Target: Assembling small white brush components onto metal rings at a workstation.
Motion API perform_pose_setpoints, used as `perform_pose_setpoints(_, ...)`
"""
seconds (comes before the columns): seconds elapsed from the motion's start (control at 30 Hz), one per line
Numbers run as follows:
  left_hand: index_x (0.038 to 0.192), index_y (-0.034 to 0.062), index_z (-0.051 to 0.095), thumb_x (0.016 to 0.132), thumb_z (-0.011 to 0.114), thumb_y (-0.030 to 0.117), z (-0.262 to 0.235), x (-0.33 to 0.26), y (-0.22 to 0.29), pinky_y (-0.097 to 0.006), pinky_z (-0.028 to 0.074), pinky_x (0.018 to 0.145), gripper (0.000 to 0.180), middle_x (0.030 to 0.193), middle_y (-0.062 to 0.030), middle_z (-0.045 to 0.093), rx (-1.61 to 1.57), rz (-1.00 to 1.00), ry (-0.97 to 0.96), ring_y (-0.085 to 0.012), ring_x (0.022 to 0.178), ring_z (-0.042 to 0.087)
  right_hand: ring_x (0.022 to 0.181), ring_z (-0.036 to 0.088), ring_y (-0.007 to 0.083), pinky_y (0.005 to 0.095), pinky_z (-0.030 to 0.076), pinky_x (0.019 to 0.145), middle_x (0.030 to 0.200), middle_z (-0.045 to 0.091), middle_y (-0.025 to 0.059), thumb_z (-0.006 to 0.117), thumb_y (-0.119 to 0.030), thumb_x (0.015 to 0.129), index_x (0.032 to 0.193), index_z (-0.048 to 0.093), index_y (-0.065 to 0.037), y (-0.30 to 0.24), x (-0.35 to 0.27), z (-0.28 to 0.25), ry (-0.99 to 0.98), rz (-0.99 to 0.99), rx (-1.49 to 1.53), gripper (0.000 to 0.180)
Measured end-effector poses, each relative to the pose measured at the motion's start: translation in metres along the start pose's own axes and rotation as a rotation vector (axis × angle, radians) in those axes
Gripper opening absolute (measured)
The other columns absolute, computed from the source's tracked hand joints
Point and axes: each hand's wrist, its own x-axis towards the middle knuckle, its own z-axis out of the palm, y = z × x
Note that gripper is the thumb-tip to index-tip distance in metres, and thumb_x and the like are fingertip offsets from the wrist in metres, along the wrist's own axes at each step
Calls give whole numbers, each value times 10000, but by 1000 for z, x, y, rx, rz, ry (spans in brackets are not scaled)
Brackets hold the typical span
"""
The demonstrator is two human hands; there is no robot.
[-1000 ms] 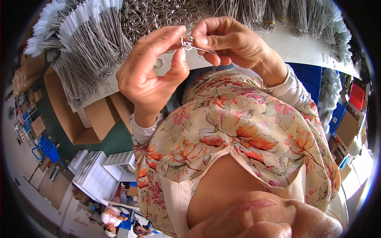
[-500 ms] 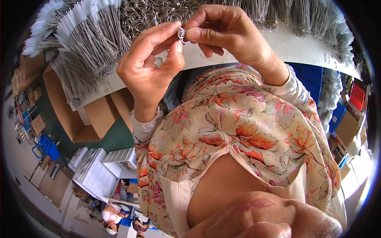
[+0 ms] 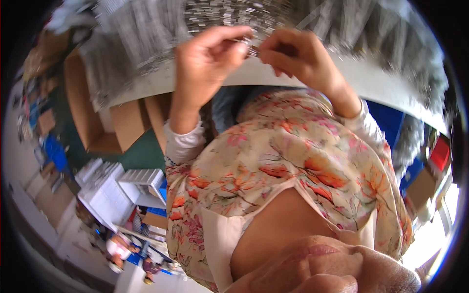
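Note:
My left hand [image 3: 205, 63] and my right hand [image 3: 298, 58] meet fingertip to fingertip above the white table edge [image 3: 381, 83]. Both pinch one small shiny metal piece [image 3: 250, 46], which looks like a ring or clip; it is blurred. Just beyond the fingers lies a heap of small metal rings [image 3: 234, 14]. Bundles of thin grey metal pins [image 3: 127, 44] lie to the left of that heap. My floral blouse fills the lower middle of the view.
More grey pin bundles [image 3: 415, 58] lie along the table's right side. Open cardboard boxes [image 3: 97, 117] stand on the floor at left, with white crates [image 3: 117, 190] nearer. A blue panel [image 3: 386, 122] and a red box [image 3: 439, 154] are at right. Other people [image 3: 117, 249] are far off at lower left.
Both hands have risen together toward the ring heap while still pinching the small metal piece. The view has tilted and blurred slightly.

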Motion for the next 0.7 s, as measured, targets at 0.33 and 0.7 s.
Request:
perform_pose_setpoints(0.33,933,-6,661,834,606,88,-212,-21,-23,-227,512,590,147,774,-45,654,708,-190,763,-89,651,602,724,579,191,302,469,608,798,590,12,626,-43,694,838,629,-98,76,-2,25,259,-543,-1058,154)
perform_pose_setpoints(0.7,819,26,670,794,688,240,-294,-5,-74,-203,381,472,216,680,-4,625,476,-544,712,-50,553,521,735,561,196,330,451,670,785,582,13,675,-30,692,836,625,-89,57,-9,15,336,-562,-955,164)
